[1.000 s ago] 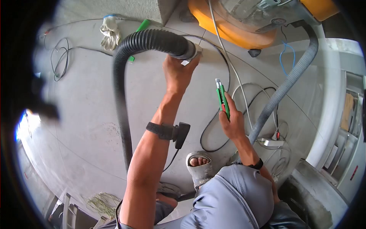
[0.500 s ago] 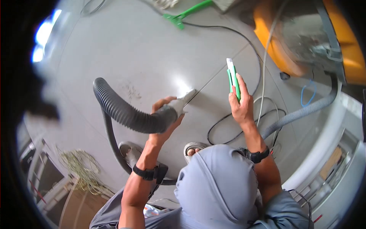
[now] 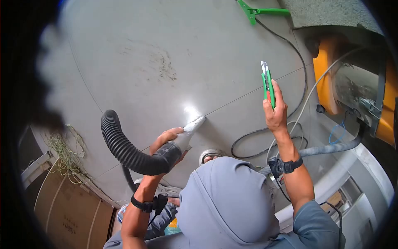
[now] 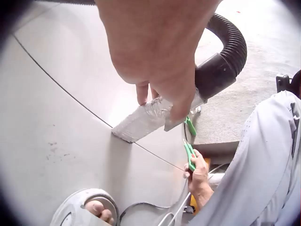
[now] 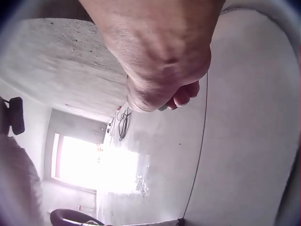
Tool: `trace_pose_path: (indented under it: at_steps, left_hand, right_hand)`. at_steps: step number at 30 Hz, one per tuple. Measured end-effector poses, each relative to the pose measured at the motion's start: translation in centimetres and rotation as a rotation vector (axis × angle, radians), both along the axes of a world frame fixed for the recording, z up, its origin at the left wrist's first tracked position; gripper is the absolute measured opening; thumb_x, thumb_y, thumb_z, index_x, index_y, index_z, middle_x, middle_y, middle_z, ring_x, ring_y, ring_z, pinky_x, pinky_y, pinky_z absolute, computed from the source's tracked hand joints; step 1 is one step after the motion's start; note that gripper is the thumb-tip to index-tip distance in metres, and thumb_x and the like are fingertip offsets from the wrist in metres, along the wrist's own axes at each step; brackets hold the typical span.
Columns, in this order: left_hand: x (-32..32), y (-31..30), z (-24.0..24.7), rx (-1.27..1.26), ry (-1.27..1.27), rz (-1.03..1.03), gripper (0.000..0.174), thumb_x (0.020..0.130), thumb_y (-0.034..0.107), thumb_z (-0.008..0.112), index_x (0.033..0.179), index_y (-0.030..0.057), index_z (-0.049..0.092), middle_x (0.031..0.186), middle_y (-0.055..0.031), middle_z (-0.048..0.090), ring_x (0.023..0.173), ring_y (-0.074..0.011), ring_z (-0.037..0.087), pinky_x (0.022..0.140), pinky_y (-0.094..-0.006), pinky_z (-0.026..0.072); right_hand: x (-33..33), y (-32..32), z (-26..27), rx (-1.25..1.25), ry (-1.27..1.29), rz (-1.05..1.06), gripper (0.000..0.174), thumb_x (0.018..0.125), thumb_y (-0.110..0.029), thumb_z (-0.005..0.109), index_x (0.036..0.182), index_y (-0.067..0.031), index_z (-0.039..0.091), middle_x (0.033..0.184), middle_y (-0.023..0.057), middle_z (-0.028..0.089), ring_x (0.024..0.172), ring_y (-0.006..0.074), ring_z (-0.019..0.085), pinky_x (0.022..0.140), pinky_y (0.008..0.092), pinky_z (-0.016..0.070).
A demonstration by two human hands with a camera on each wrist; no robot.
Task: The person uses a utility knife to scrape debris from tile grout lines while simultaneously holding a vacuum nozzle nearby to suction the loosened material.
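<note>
My left hand (image 3: 166, 139) grips a vacuum nozzle (image 3: 191, 126) wrapped in silvery tape, fitted to a black ribbed hose (image 3: 124, 145) that arches to the left. The nozzle's flat tip sits right at a joint line between the floor tiles, with a bright patch beside it; the left wrist view shows this end (image 4: 136, 125) up close. Off to the right, a green utility knife (image 3: 266, 83) with its blade out is held in my right hand (image 3: 276, 114), blade pointing away from me. In the right wrist view the knife is hidden behind the hand.
A green scraper (image 3: 251, 12) lies at the far side by a concrete block. An orange vacuum (image 3: 325, 79) stands at right, its grey hose (image 3: 327, 148) and a black cable (image 3: 304, 79) on the floor. Tangled string (image 3: 68, 151) and cardboard (image 3: 62, 203) are at left. Dark smudges (image 3: 166, 68) mark the tiles.
My left hand has brought the nozzle back and down toward me, its tip now at the tile joint. The right hand keeps holding the knife. The head view has shifted, moving the orange vacuum rightward.
</note>
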State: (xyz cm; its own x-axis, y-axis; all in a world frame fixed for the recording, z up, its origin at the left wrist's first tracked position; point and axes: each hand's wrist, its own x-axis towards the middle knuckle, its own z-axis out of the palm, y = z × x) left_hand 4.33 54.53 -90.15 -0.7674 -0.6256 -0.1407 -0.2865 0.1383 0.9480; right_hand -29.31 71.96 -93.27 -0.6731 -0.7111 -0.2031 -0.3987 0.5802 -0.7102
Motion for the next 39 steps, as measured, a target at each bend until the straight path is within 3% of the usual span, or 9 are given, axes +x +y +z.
trace_pose_path:
  at_steps: [9, 12, 17, 20, 29, 31, 32, 33, 39]
  left_hand:
    - [-11.1, 1.1, -1.6, 0.085, 0.101, -0.190, 0.054, 0.078, 0.007, 0.087, 0.125, 0.0089, 0.060, 0.112, -0.0092, 0.067, 0.100, -0.0205, 0.064, 0.088, -0.0338, 0.0528]
    - [-15.5, 2.8, -4.1, 0.073, 0.115, -0.206, 0.049, 0.082, 0.010, 0.083, 0.126, 0.0076, 0.062, 0.108, -0.0071, 0.066, 0.096, -0.0165, 0.062, 0.086, -0.0320, 0.0512]
    - [-18.5, 3.2, -3.1, -0.005, 0.188, -0.186, 0.047, 0.081, 0.011, 0.083, 0.123, 0.0067, 0.062, 0.110, -0.0071, 0.066, 0.099, -0.0157, 0.062, 0.087, -0.0313, 0.0506]
    - [-13.1, 2.2, -3.2, 0.046, 0.157, -0.161, 0.051, 0.080, 0.008, 0.084, 0.125, 0.0067, 0.060, 0.115, -0.0074, 0.066, 0.101, -0.0170, 0.063, 0.090, -0.0313, 0.0509]
    - [8.7, -1.0, -1.6, -0.016, 0.085, -0.086, 0.062, 0.071, 0.002, 0.089, 0.120, 0.0089, 0.051, 0.125, -0.0154, 0.067, 0.114, -0.0303, 0.066, 0.097, -0.0409, 0.0538]
    - [11.4, -0.7, -0.4, 0.062, 0.092, -0.009, 0.054, 0.075, 0.001, 0.084, 0.120, 0.0077, 0.055, 0.127, -0.0171, 0.066, 0.119, -0.0317, 0.064, 0.101, -0.0414, 0.0513]
    - [12.8, -0.3, 0.1, 0.138, 0.097, 0.048, 0.047, 0.079, 0.000, 0.080, 0.120, 0.0064, 0.058, 0.129, -0.0187, 0.066, 0.123, -0.0332, 0.062, 0.105, -0.0418, 0.0487]
    - [14.4, -0.1, 0.3, 0.136, 0.092, 0.080, 0.047, 0.079, 0.000, 0.080, 0.120, 0.0064, 0.058, 0.129, -0.0187, 0.066, 0.123, -0.0332, 0.062, 0.105, -0.0418, 0.0487]
    - [23.9, 1.0, 1.4, 0.113, 0.043, 0.274, 0.045, 0.078, -0.002, 0.081, 0.117, 0.0055, 0.061, 0.127, -0.0179, 0.067, 0.125, -0.0343, 0.062, 0.107, -0.0427, 0.0481]
  right_hand:
    - [2.7, 3.6, 2.3, -0.046, 0.163, -0.101, 0.065, 0.088, -0.016, 0.055, 0.149, 0.0017, 0.041, 0.119, 0.0248, 0.067, 0.090, 0.0341, 0.070, 0.083, 0.0406, 0.0558]
    - [3.7, 5.3, 3.5, -0.017, 0.066, -0.248, 0.063, 0.090, -0.017, 0.056, 0.148, 0.0014, 0.043, 0.108, 0.0186, 0.067, 0.087, 0.0245, 0.067, 0.082, 0.0351, 0.0541]
    - [5.4, 8.6, 3.3, 0.014, 0.013, -0.345, 0.063, 0.092, -0.021, 0.056, 0.149, 0.0023, 0.043, 0.112, 0.0153, 0.066, 0.091, 0.0189, 0.062, 0.084, 0.0335, 0.0522]
    - [6.2, 8.4, 3.4, -0.100, 0.093, -0.288, 0.065, 0.089, -0.018, 0.053, 0.149, 0.0033, 0.043, 0.118, 0.0091, 0.058, 0.081, 0.0113, 0.052, 0.071, 0.0263, 0.0481]
    - [8.6, -0.1, 3.8, 0.023, -0.084, -0.052, 0.066, 0.089, -0.021, 0.057, 0.150, 0.0005, 0.043, 0.108, 0.0082, 0.061, 0.082, 0.0119, 0.054, 0.073, 0.0274, 0.0487]
    - [9.2, -1.6, 3.2, 0.040, -0.014, 0.135, 0.064, 0.090, -0.021, 0.055, 0.149, 0.0010, 0.043, 0.114, 0.0205, 0.068, 0.086, 0.0281, 0.069, 0.080, 0.0372, 0.0558]
    - [9.5, -2.0, 2.8, 0.032, -0.077, 0.152, 0.067, 0.089, -0.020, 0.056, 0.152, -0.0025, 0.041, 0.097, 0.0079, 0.061, 0.076, 0.0129, 0.052, 0.074, 0.0289, 0.0486]
    - [10.0, -2.8, 3.0, 0.032, -0.083, 0.183, 0.067, 0.089, -0.020, 0.056, 0.152, -0.0025, 0.041, 0.097, 0.0079, 0.061, 0.076, 0.0129, 0.052, 0.074, 0.0289, 0.0486]
    - [13.5, -6.0, 3.1, 0.170, -0.125, 0.652, 0.069, 0.088, -0.013, 0.061, 0.154, -0.0101, 0.041, 0.104, 0.0170, 0.071, 0.085, 0.0303, 0.072, 0.077, 0.0387, 0.0549]
